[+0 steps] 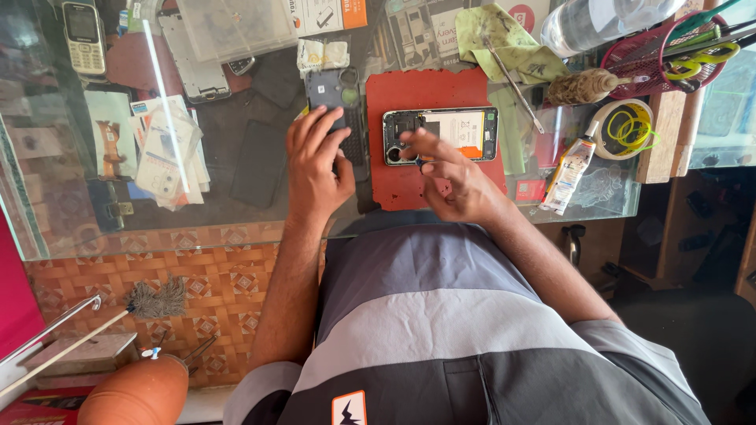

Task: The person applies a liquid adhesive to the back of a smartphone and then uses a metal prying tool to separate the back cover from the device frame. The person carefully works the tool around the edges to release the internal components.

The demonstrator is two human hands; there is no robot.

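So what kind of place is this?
Probably a phone repair counter: an opened phone lies on a red mat under the person's right hand, beside a basket of tools and a glue tube.
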